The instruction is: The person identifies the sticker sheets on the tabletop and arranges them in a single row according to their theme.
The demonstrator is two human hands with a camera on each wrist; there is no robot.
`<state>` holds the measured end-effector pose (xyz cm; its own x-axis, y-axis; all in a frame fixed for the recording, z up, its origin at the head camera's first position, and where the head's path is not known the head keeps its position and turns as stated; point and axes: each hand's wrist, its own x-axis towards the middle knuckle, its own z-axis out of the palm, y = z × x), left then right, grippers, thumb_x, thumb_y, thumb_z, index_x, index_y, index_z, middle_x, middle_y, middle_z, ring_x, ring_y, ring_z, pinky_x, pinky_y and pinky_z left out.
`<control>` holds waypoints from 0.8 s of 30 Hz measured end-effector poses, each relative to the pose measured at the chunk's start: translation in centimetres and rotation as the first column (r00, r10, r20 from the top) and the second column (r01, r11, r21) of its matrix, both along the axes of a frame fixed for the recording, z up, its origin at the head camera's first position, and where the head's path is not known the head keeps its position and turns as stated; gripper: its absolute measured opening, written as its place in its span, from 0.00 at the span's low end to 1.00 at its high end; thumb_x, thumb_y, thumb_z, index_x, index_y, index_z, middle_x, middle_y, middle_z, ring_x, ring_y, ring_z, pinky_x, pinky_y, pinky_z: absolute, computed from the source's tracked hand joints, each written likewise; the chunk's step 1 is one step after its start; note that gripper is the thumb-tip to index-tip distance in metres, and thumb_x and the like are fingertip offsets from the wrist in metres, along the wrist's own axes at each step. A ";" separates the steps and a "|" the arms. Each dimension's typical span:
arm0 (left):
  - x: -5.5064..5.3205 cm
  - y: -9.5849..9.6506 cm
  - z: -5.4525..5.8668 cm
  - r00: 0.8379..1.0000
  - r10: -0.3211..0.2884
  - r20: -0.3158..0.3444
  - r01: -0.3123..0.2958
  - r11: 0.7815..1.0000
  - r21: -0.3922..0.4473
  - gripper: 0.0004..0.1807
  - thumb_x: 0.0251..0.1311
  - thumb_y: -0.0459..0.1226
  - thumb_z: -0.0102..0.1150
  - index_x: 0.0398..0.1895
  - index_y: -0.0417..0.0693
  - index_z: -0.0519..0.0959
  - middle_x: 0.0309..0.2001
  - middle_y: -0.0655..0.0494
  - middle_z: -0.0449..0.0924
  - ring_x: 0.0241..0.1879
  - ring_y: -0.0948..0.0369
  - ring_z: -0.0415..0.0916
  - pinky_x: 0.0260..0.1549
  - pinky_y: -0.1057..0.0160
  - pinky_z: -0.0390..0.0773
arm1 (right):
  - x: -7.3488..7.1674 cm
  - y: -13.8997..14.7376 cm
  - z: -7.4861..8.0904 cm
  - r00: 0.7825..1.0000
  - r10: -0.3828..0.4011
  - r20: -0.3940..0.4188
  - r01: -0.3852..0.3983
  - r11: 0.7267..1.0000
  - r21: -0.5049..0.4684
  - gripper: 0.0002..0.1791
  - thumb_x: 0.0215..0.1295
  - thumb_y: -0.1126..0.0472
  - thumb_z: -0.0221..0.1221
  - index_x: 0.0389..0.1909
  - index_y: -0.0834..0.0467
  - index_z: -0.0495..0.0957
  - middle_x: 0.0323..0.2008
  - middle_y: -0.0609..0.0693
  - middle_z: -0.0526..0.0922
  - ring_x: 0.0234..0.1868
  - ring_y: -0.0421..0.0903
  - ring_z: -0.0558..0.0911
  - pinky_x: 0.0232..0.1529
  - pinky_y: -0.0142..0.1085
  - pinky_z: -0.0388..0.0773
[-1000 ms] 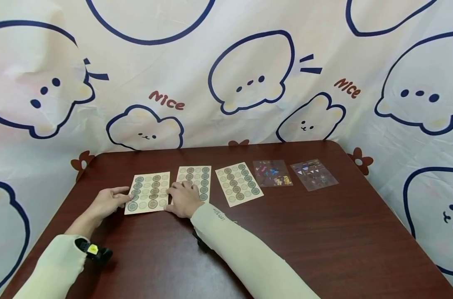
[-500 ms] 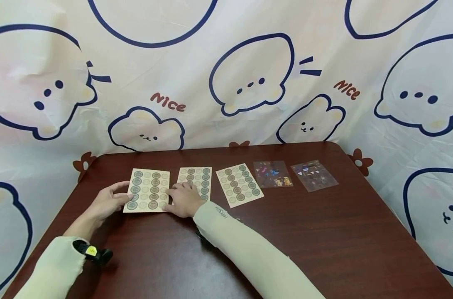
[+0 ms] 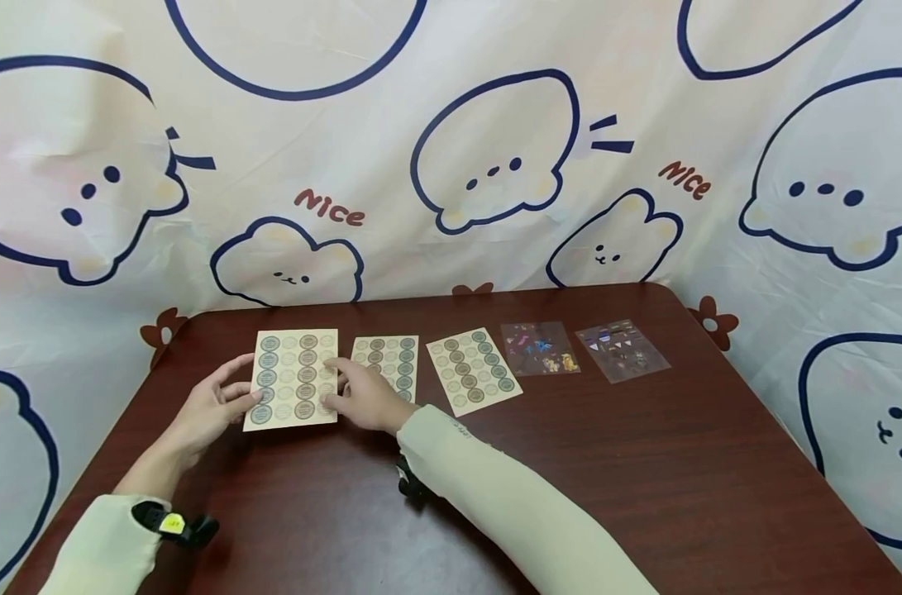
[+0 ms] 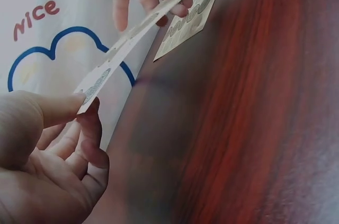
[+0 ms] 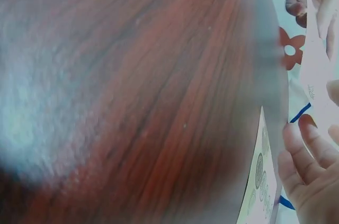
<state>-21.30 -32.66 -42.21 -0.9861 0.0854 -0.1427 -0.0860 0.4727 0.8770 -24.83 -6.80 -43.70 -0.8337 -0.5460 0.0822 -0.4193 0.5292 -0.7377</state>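
A cream sheet of round stickers [image 3: 294, 380], printed in columns of circles, is held up off the table, tilted towards the head camera. My left hand [image 3: 211, 413] pinches its left edge, thumb on the printed face and fingers behind, as the left wrist view [image 4: 53, 155] also shows. At the opposite edge my right hand [image 3: 369, 395] grips the sheet between thumb and fingers. A second, similar sticker sheet [image 3: 402, 355] lies just beyond the right hand, which partly covers it. To its right lies a third sticker sheet [image 3: 473, 372], turned at an angle.
Two clear sheets with small colourful stickers, one transparent sheet [image 3: 541, 349] and another transparent sheet [image 3: 622, 351], lie at the back right. Everything rests on a dark red-brown wooden table [image 3: 570, 479]. A cartoon-printed cloth [image 3: 495, 248] hangs behind it.
The leftmost sticker sheet has been lifted and tilted up towards the camera. My right hand has shifted from lying over the sheet's edge to pinching it. The other sheets stay put.
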 end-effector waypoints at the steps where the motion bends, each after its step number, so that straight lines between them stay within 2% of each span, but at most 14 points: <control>1: 0.1 0.1 0.0 1.000 0.000 -0.005 0.000 1.000 0.005 0.43 0.74 0.42 0.55 0.83 0.48 0.43 0.41 0.75 0.83 0.38 0.71 0.82 0.38 0.66 0.81 | 0.1 0.1 0.0 1.000 -0.008 0.017 0.009 1.000 -0.030 0.32 0.70 0.58 0.62 0.73 0.56 0.66 0.44 0.50 0.86 0.26 0.30 0.76 0.37 0.23 0.73; 5: 0.5 0.5 0.0 1.000 -0.007 -0.026 0.007 1.000 0.007 0.43 0.73 0.41 0.56 0.82 0.47 0.44 0.45 0.68 0.84 0.38 0.70 0.83 0.38 0.65 0.82 | 0.3 0.2 0.1 0.999 -0.028 0.042 0.032 0.996 -0.086 0.32 0.68 0.61 0.63 0.72 0.59 0.67 0.40 0.50 0.84 0.26 0.30 0.74 0.34 0.22 0.73; 9: 0.9 0.8 0.2 0.999 -0.027 -0.047 0.027 1.000 -0.002 0.44 0.73 0.40 0.57 0.83 0.48 0.43 0.49 0.57 0.84 0.38 0.67 0.84 0.38 0.64 0.84 | 0.4 0.4 0.1 0.999 -0.035 0.027 0.037 0.996 -0.084 0.33 0.67 0.61 0.63 0.72 0.60 0.68 0.37 0.46 0.81 0.25 0.30 0.73 0.33 0.21 0.72; 14: 1.4 1.2 0.5 0.993 -0.080 -0.091 0.080 0.997 -0.008 0.46 0.72 0.35 0.57 0.83 0.47 0.40 0.50 0.45 0.83 0.37 0.65 0.85 0.37 0.64 0.84 | 0.6 0.7 0.2 0.999 -0.047 0.017 0.048 0.995 -0.086 0.33 0.66 0.63 0.64 0.72 0.60 0.68 0.35 0.44 0.77 0.25 0.30 0.72 0.32 0.21 0.72; 19: 1.7 1.4 0.5 0.986 -0.108 -0.131 0.103 0.994 -0.042 0.49 0.69 0.31 0.59 0.83 0.49 0.38 0.49 0.38 0.83 0.35 0.64 0.86 0.36 0.66 0.82 | 1.1 0.9 0.7 0.999 -0.047 0.007 0.047 0.995 -0.092 0.33 0.65 0.63 0.65 0.71 0.61 0.69 0.35 0.45 0.77 0.26 0.30 0.72 0.32 0.21 0.72; 24: 2.0 1.5 0.7 0.980 -0.132 -0.151 0.118 0.988 -0.096 0.46 0.68 0.30 0.59 0.82 0.45 0.44 0.52 0.33 0.81 0.35 0.66 0.84 0.34 0.65 0.82 | 1.4 1.0 0.7 0.999 -0.051 0.003 0.051 0.995 -0.088 0.34 0.64 0.63 0.66 0.71 0.60 0.70 0.34 0.44 0.76 0.24 0.29 0.71 0.31 0.21 0.71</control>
<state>-19.29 -31.15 -41.53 -0.9790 0.2038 0.0001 0.1136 0.5455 0.8304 -23.38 -5.79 -43.01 -0.8603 -0.4935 0.1274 -0.3930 0.4832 -0.7823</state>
